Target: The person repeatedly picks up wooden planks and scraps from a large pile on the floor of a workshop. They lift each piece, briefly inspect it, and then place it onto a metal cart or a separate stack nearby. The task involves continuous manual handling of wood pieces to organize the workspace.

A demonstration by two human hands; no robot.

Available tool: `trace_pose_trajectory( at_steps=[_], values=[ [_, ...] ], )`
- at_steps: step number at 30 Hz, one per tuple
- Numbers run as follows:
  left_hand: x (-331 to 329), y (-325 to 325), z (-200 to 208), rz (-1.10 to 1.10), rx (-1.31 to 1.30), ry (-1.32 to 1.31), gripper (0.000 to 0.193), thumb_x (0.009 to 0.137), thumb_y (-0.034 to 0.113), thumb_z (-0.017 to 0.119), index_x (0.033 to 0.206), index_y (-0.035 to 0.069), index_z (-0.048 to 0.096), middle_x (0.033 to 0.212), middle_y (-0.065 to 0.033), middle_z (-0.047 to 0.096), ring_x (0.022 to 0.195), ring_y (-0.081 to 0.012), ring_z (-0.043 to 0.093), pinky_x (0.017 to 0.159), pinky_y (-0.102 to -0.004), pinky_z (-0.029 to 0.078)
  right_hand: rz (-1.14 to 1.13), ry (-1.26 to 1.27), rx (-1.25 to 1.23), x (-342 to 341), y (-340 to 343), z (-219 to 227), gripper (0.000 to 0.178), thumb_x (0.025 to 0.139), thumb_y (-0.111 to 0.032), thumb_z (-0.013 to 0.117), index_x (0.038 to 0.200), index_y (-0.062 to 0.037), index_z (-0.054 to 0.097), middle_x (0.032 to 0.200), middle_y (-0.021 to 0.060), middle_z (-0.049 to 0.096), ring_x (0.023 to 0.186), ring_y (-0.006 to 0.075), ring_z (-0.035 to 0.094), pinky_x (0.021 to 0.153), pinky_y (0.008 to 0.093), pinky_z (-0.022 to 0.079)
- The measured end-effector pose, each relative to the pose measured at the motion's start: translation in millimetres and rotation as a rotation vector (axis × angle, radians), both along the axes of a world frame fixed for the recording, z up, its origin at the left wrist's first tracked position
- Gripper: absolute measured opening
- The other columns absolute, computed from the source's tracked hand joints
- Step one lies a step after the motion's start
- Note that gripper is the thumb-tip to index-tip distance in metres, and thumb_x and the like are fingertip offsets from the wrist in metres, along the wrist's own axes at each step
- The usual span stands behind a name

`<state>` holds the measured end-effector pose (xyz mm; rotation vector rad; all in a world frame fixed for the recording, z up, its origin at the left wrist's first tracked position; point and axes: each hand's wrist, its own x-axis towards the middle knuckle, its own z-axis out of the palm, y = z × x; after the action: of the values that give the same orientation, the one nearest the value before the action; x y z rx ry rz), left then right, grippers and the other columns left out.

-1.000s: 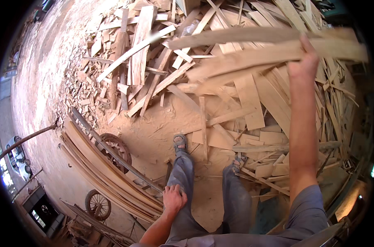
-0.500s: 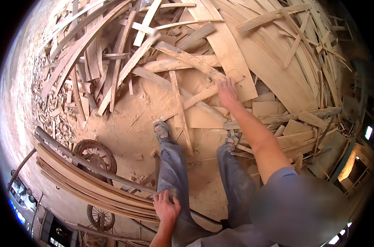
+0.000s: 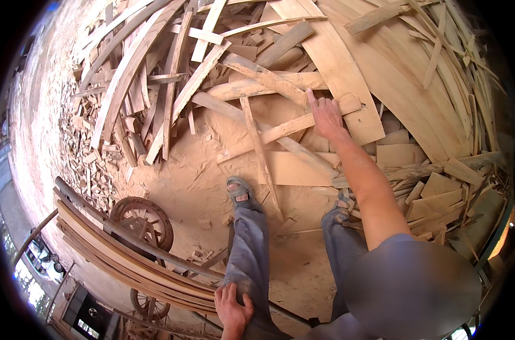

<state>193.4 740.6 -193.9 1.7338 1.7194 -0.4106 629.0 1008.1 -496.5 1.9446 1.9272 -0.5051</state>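
My right hand (image 3: 327,117) reaches over a pale wooden strip (image 3: 291,128) in the scrap pile. Its index finger stretches out past the strip toward a rough-edged piece of wood (image 3: 268,81), while the other fingers are bent; I see nothing lifted in it. Whether the palm touches the strip is hidden. My left hand (image 3: 233,309) rests on my trouser leg with fingers apart and nothing in it. Close beside it are the ends of a stack of long boards (image 3: 135,262) lying on a wheeled cart.
Wide flat boards (image 3: 387,85) lie at the far right. Long offcuts (image 3: 138,68) pile up at the far left. A cart wheel (image 3: 141,222) and a metal rail (image 3: 116,225) stand by the boards. Sawdust (image 3: 195,153) covers the ground by my feet.
My right index finger now points outward, where before the fingers lay together on the wood. The whole view has shifted slightly; the strip seems unmoved, and my left hand stays on my leg.
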Motion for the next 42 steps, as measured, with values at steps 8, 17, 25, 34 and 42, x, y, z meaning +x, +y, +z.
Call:
trace_pose_trajectory(
  at_steps=[8,17,25,34,42],
  values=[
    [18,-16,8,0.01,-0.02,0.019,0.039,0.073,0.021,0.067,0.107,0.002,0.063,0.113,-0.0153,0.064,0.111,-0.0383,0.052,0.096,-0.0477,0.044,-0.476,0.467,-0.061,-117,-113,78,0.08,0.071,-0.013,0.067,0.145,-0.0032,0.038,0.118,0.0254,0.061,0.107,0.0432,0.06,0.09,0.0512,0.048],
    [30,-11,3,-0.051,-0.036,0.05,0.039,0.073,0.024,0.066,0.106,0.003,0.065,0.113,-0.0141,0.065,0.11,-0.0367,0.054,0.095,-0.0473,0.044,-0.926,0.967,-0.329,-205,14,208,0.069,0.07,-0.016,0.064,0.133,0.0039,0.044,0.107,0.0269,0.066,0.099,0.0396,0.066,0.087,0.0457,0.053],
    [59,11,16,-0.022,-0.085,0.054,0.041,0.073,0.025,0.066,0.107,0.003,0.066,0.109,-0.0149,0.066,0.108,-0.0365,0.055,0.092,-0.047,0.046,-0.864,1.475,-0.28,-274,-3,316,0.091,0.07,-0.017,0.071,0.147,0.0012,0.026,0.115,0.03,0.06,0.108,0.0409,0.062,0.094,0.0446,0.051],
    [55,17,3,-0.141,-0.051,0.04,0.038,0.074,0.023,0.065,0.106,0.002,0.066,0.112,-0.0139,0.066,0.106,-0.0362,0.055,0.093,-0.0459,0.046,-0.948,0.213,0.287,38,12,81,0.039,0.072,-0.021,0.071,0.104,-0.0002,0.062,0.111,0.0224,0.063,0.107,0.0369,0.06,0.094,0.0449,0.048],
    [61,21,-4,-0.214,-0.033,0.053,0.038,0.074,0.023,0.066,0.106,0.002,0.066,0.111,-0.0142,0.066,0.105,-0.0363,0.054,0.093,-0.0462,0.045,-0.916,0.207,-0.076,141,-90,71,0.037,0.078,-0.009,0.064,0.113,0.0002,0.055,0.12,0.0228,0.062,0.114,0.0396,0.059,0.093,0.0489,0.047]
  ],
)
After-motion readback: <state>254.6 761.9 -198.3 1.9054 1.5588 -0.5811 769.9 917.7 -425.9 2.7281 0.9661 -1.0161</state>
